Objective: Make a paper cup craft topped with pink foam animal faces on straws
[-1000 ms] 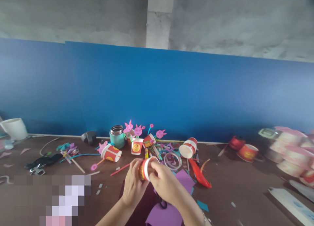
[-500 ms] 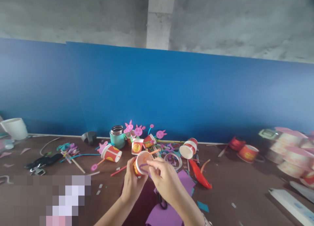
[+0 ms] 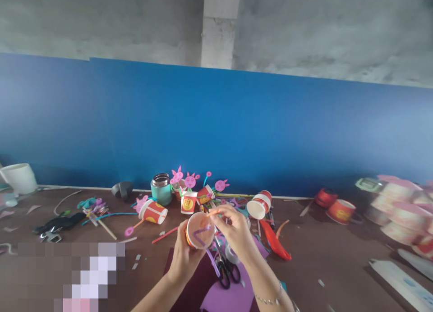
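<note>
A paper cup [image 3: 190, 242], red and yellow outside, is tilted with its open mouth toward me. My left hand [image 3: 182, 258] is wrapped round its left side and underside. A bent purple straw [image 3: 213, 261] lies partly inside the cup and sticks out below its rim. My right hand [image 3: 233, 231] is at the upper right rim, finger and thumb pinching an orange straw [image 3: 210, 211] that reaches into the cup. Below the right hand lie scissors [image 3: 223, 273] with black handles, on purple paper [image 3: 225, 296].
Behind the cup stand a teal flask [image 3: 161, 192] and finished cups with pink animal faces [image 3: 190, 181]. A decorated cup [image 3: 153, 211] lies to the left. Rightward are a lying cup [image 3: 260, 206], a red curved object [image 3: 275, 242] and a pale power strip [image 3: 402, 282].
My right hand has moved up and right, from the purple straw inside the cup to the orange straw. The cup's mouth has turned more toward me, and the scissors have come into view.
</note>
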{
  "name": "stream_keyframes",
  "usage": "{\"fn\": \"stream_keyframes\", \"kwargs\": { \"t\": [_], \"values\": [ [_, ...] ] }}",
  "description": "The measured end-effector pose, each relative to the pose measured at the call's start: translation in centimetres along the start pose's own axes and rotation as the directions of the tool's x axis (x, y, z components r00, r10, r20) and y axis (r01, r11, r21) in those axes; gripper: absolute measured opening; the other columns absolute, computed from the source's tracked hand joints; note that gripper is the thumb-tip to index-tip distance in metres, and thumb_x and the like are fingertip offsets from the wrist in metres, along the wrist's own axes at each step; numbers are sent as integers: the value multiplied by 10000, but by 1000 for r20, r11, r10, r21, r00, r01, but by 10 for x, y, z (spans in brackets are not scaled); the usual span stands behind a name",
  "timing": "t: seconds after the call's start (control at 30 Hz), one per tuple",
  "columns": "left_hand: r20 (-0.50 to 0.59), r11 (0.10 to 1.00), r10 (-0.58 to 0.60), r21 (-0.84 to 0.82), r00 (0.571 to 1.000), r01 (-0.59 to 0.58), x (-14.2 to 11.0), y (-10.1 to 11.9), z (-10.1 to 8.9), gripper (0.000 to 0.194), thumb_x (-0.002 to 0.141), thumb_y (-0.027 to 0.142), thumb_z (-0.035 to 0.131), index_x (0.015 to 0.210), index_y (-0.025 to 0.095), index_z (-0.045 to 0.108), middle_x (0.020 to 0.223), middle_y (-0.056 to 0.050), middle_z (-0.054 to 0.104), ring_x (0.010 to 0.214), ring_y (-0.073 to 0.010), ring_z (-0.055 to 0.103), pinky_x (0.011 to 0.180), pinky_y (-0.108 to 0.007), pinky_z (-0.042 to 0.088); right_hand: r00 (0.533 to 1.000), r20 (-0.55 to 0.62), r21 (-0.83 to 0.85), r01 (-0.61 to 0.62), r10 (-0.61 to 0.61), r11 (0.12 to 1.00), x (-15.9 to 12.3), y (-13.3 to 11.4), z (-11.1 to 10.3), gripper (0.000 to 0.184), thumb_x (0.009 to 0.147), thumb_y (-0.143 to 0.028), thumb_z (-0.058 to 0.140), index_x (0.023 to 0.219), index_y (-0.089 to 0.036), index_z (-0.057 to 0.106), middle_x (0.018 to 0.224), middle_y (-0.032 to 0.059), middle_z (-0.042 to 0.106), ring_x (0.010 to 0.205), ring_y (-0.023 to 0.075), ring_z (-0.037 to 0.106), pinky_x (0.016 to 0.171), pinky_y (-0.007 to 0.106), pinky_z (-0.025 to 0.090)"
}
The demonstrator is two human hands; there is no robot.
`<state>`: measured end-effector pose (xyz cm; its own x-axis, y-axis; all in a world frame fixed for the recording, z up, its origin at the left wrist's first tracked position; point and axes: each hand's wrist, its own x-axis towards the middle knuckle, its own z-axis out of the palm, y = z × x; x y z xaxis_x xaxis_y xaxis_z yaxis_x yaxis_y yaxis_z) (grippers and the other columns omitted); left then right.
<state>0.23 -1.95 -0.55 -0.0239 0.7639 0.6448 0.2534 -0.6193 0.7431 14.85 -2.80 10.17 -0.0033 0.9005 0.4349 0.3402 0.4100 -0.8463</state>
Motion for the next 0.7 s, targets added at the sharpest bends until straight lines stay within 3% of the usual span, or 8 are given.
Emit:
{"fn": "stream_keyframes", "kwargs": {
  "t": [0.13,0.27,0.4,0.7],
  "values": [
    [76,1000,-13,-15,997,15,0,5,-1,576,742,259,653,1225,194,345,1153,-124,549,1009,-242,590,842,-389,503,996,87,71,-28,22,997,-2,-2,2,216,813,-349,578,747,-183,700,963,66,633,932,190,592,804,277,463],
    [119,996,-56,-57,991,63,0,9,-1,585,739,262,663,1221,197,338,1139,-113,564,975,-229,608,817,-368,512,970,221,-97,-86,105,992,-7,-5,3,133,765,-245,596,723,-186,708,1074,64,594,987,212,557,823,301,448],
    [184,997,-41,-57,982,53,0,13,-3,583,709,274,692,1191,205,371,1112,-94,572,969,-236,610,827,-364,505,969,219,-269,-55,117,961,-12,-7,6,177,690,-109,554,706,-193,708,1004,57,609,989,225,537,853,323,424],
    [249,994,-47,-88,967,71,1,17,-3,543,744,266,660,1196,216,363,1142,-93,538,1015,-240,582,858,-373,485,973,195,-389,-42,126,920,-13,-9,6,193,692,-102,492,678,-173,671,929,58,621,905,201,552,788,287,414]
  ]
}}
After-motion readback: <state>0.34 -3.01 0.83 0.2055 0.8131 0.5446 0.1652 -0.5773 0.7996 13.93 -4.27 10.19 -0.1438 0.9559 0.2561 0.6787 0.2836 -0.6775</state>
